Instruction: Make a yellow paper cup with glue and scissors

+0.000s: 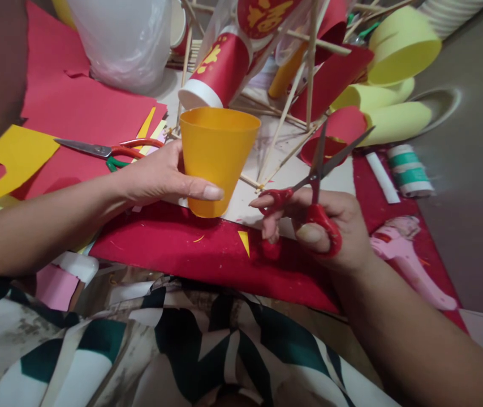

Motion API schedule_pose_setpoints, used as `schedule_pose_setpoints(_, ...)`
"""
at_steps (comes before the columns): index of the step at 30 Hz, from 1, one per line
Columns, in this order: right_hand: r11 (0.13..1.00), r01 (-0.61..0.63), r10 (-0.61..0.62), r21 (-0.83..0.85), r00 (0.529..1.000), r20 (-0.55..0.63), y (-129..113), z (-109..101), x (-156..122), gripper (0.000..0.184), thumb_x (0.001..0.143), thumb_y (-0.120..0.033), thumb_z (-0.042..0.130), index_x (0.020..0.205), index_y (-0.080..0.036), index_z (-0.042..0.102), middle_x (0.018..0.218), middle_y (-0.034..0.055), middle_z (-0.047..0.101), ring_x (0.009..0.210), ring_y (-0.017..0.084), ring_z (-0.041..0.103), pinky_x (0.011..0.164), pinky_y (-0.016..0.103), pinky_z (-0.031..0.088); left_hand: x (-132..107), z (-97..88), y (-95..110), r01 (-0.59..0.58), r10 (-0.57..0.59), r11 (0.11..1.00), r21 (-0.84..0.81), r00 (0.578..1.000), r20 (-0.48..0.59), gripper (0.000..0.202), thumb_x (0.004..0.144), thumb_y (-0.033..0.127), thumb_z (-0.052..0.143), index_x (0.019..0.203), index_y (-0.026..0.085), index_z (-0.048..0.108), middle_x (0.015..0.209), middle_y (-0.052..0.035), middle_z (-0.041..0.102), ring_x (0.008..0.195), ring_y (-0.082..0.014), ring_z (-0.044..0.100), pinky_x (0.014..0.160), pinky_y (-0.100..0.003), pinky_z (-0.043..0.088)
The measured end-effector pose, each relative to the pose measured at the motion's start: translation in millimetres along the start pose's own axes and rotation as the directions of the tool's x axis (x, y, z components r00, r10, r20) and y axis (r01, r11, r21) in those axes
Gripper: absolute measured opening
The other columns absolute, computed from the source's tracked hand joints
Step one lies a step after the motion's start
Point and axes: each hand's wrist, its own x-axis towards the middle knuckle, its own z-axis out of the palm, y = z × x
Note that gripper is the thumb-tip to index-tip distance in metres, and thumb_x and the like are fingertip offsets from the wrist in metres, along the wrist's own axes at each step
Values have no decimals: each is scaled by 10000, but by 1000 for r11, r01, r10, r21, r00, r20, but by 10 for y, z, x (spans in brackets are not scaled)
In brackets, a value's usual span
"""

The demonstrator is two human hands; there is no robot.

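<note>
My left hand (160, 178) is wrapped round an orange paper cup (216, 152), holding it upright just above the red felt sheet (182, 243). My right hand (322, 226) grips red-handled scissors (313, 192), fingers through the loops, blades apart and pointing up and away. The scissors sit to the right of the cup and do not touch it. A small yellow paper scrap (244, 240) lies on the felt between my hands.
A second pair of scissors (106, 150) rests on red paper (76, 107) at left, beside yellow cut paper (12, 158). Behind stand a bamboo-stick frame (292, 96), red printed cups (220, 70), yellow and red paper rolls (394, 51), a plastic bag (123, 39). A tape roll (406, 169) and pink glue gun (406, 254) lie right.
</note>
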Motion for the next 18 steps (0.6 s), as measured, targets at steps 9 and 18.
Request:
schedule_pose_setpoints(9, 979, -87, 65, 184, 991, 119, -53, 138, -3, 370, 817, -437, 823, 1091, -194, 772, 855, 81, 788, 690, 130, 726, 649, 219, 598, 51, 126, -152, -27, 9, 978, -206, 996, -85, 491, 733, 525, 835, 1007, 146, 682, 908, -79, 731, 810, -231, 761, 676, -304, 636)
schedule_pose_setpoints(18, 950, -125, 114, 285, 992, 55, -3, 85, 35, 446, 796, -496, 825, 1139, -217, 764, 987, 68, 810, 769, 142, 760, 674, 218, 585, 76, 116, -85, -102, 64, 950, -296, 988, -138, 440, 570, 268, 963, 942, 217, 734, 884, -37, 751, 1025, -347, 757, 805, -477, 668)
